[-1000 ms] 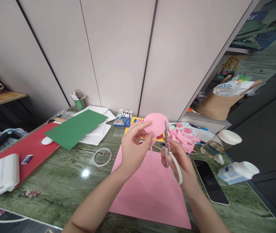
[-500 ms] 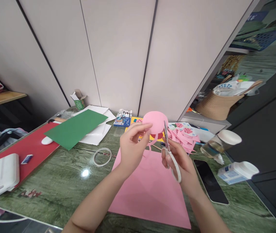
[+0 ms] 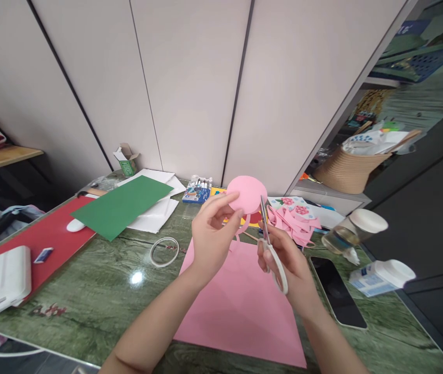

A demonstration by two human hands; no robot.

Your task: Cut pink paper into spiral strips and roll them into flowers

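Pinched between the thumb and fingers of my left hand (image 3: pixel 214 231) is a round piece of pink paper (image 3: pixel 247 193), held up above the table. A thin curled strip of pink paper (image 3: pixel 245 224) hangs below it. My right hand (image 3: pixel 286 265) grips white-handled scissors (image 3: pixel 278 267), their blades pointing up at the right edge of the round piece. Whether the blades touch the paper I cannot tell. Under both hands lies a large pink sheet (image 3: pixel 240 306) on the green marbled table. A heap of pink paper scraps (image 3: pixel 293 223) sits just beyond my right hand.
To the left are a roll of tape (image 3: pixel 164 252), a green sheet (image 3: pixel 123 206), a red sheet (image 3: pixel 65 249) and a white power bank (image 3: pixel 5 280). A box of markers (image 3: pixel 197 190) stands behind. A phone (image 3: pixel 338 291) and two bottles, one white-and-blue (image 3: pixel 380 276), are at right.
The round pink piece and both hands have shifted slightly left, with the piece a little higher. The scissors have moved left along with my right hand, staying at the piece's right edge.
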